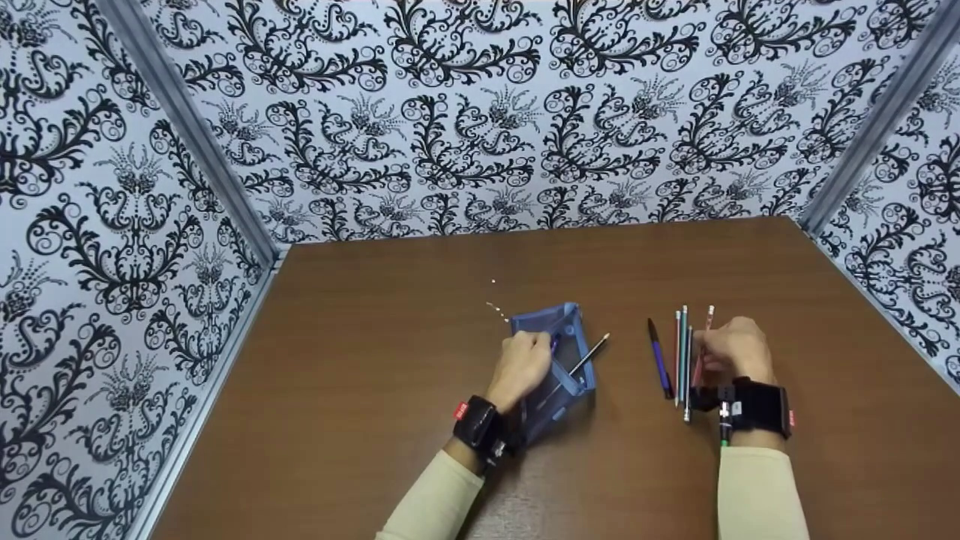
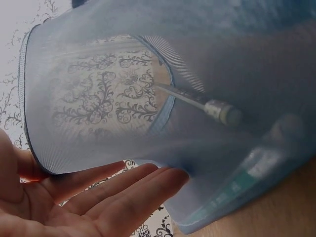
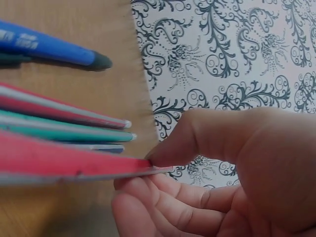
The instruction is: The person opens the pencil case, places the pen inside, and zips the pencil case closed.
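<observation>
My left hand grips the side of a blue mesh pencil case, its fingers bent at the edge in the head view. Through the mesh in the left wrist view, a pencil with an eraser end and a teal-and-white item show inside. In the head view that pencil's tip pokes out past the case's right rim. On the right, my right hand pinches a red pencil between thumb and fingertips. Just left of this hand lie a red pencil, a teal pencil and a dark pencil.
A blue pen with dark ends lies between the case and the pencils. Beyond the case's far left corner, a small beaded string rests on the brown table. Patterned walls enclose the table's back and sides.
</observation>
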A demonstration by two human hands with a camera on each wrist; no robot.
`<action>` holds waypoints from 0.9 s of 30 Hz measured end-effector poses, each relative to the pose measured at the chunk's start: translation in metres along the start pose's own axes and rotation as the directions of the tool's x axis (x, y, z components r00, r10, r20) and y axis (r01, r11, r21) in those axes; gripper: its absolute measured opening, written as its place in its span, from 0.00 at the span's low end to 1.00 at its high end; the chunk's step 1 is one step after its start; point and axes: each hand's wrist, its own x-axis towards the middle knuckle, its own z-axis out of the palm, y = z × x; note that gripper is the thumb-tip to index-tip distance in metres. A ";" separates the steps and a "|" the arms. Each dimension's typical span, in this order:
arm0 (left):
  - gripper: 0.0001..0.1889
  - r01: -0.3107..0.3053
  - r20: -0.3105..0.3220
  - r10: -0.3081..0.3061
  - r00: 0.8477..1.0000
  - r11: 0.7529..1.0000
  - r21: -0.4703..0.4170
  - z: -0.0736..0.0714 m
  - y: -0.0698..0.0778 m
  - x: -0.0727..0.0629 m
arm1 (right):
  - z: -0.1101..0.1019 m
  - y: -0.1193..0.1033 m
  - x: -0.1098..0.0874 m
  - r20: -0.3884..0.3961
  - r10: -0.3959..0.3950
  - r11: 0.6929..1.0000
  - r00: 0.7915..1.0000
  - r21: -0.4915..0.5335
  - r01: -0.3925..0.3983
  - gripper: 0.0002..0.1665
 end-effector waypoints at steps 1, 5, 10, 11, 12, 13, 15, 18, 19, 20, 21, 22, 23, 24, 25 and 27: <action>0.22 -0.001 -0.002 0.001 1.000 1.000 0.004 0.000 0.000 0.000 | -0.001 -0.001 -0.001 -0.002 -0.011 1.000 1.000 -0.008 0.011 0.17; 0.22 -0.001 -0.008 0.002 1.000 1.000 0.011 0.000 0.000 0.000 | -0.003 -0.004 -0.003 0.001 -0.042 0.999 0.999 0.012 0.042 0.19; 0.21 0.001 -0.006 -0.001 1.000 1.000 0.008 0.000 0.000 0.000 | -0.004 -0.009 -0.006 -0.003 -0.049 0.996 0.999 0.072 0.049 0.19; 0.21 0.003 -0.003 -0.003 1.000 1.000 0.006 0.000 0.000 0.000 | -0.004 -0.010 -0.007 -0.004 -0.053 0.996 0.999 0.078 0.053 0.19; 0.21 0.006 -0.001 -0.006 1.000 1.000 0.003 0.000 0.000 0.000 | -0.004 -0.010 -0.007 0.000 -0.055 0.994 0.998 0.098 0.055 0.19; 0.21 0.009 0.003 -0.009 1.000 1.000 -0.004 0.000 0.000 0.000 | -0.004 -0.011 -0.008 0.010 -0.058 0.989 0.998 0.136 0.056 0.19; 0.21 0.018 0.012 -0.018 1.000 1.000 -0.019 0.000 0.000 0.000 | -0.004 -0.014 -0.009 0.022 -0.070 0.980 0.997 0.188 0.065 0.21; 0.21 0.033 0.025 -0.032 0.999 0.999 -0.043 -0.001 0.000 -0.001 | -0.004 -0.018 -0.010 0.038 -0.074 0.965 0.997 0.256 0.062 0.22; 0.21 0.033 0.026 -0.032 0.999 0.998 -0.046 -0.001 0.000 -0.001 | -0.004 -0.020 -0.011 0.040 -0.078 0.960 0.996 0.274 0.064 0.23; 0.21 0.033 0.027 -0.032 0.999 0.998 -0.049 -0.001 0.000 -0.001 | -0.004 -0.021 -0.011 0.041 -0.080 0.955 0.996 0.290 0.065 0.23; 0.21 0.032 0.026 -0.031 0.999 0.998 -0.049 -0.001 0.001 -0.001 | -0.004 -0.022 -0.011 0.042 -0.083 0.952 0.996 0.298 0.067 0.24; 0.21 0.032 0.026 -0.030 0.999 0.998 -0.050 -0.001 0.001 -0.001 | -0.004 -0.023 -0.012 0.041 -0.087 0.949 0.995 0.308 0.070 0.24; 0.21 0.030 0.026 -0.029 0.999 0.998 -0.051 -0.001 0.001 -0.001 | -0.004 -0.024 -0.012 0.039 -0.093 0.945 0.995 0.319 0.076 0.24; 0.21 0.027 0.024 -0.026 0.999 0.998 -0.050 -0.001 0.001 -0.001 | -0.004 -0.025 -0.013 0.037 -0.098 0.942 0.995 0.326 0.080 0.24; 0.21 0.024 0.022 -0.023 0.999 0.999 -0.047 -0.001 0.001 -0.001 | -0.003 -0.026 -0.013 0.033 -0.105 0.941 0.994 0.327 0.089 0.24; 0.22 0.012 0.015 -0.012 1.000 0.999 -0.031 -0.002 0.001 -0.001 | -0.003 -0.028 -0.014 0.031 -0.118 0.935 0.993 0.340 0.101 0.24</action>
